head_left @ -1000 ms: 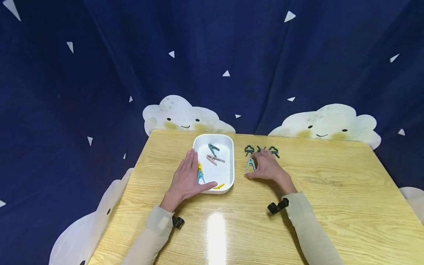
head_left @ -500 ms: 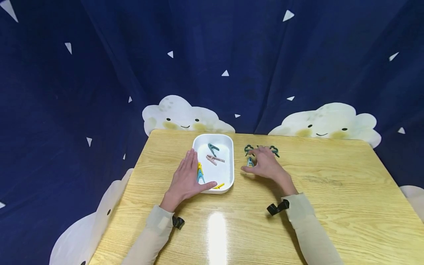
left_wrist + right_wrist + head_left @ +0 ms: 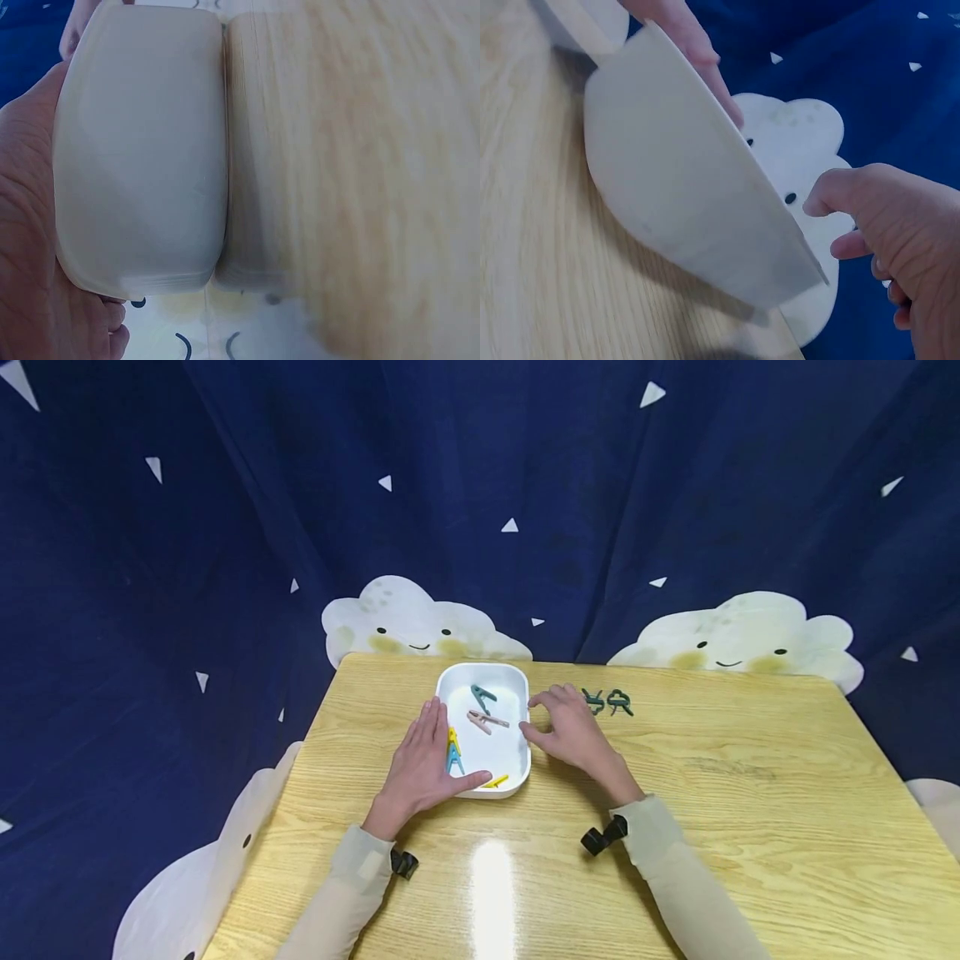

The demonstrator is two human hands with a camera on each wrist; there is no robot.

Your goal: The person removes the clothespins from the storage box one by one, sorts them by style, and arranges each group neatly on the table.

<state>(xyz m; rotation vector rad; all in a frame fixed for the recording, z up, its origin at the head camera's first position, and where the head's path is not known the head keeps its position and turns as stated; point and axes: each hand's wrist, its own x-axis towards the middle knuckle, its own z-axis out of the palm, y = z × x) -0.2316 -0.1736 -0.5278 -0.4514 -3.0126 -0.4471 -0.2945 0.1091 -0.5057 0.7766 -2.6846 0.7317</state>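
My left hand (image 3: 420,764) lies along the left side of a white tray (image 3: 522,760), fingers straight and thumb over the front rim. In the left wrist view the palm (image 3: 26,202) touches the tray wall (image 3: 142,150). Inside the tray are a dark green clothespin (image 3: 481,697), a pink clothespin (image 3: 489,719), a light blue clothespin (image 3: 453,758) and two yellow ones. My right hand (image 3: 572,731) is at the tray's right rim, its thumb and index finger bent towards each other. Neither head nor right wrist view shows a clothespin between those fingers (image 3: 829,193).
Two dark green cloud-shaped clips (image 3: 618,701) lie on the wooden table (image 3: 720,802), right of my right hand. A dark blue curtain (image 3: 465,510) with cloud prints hangs behind the table's far edge.
My right hand has moved left from the pale blue clothespin to the tray rim. That clothespin and the leftmost green clip are now out of sight. My left hand has stayed put.
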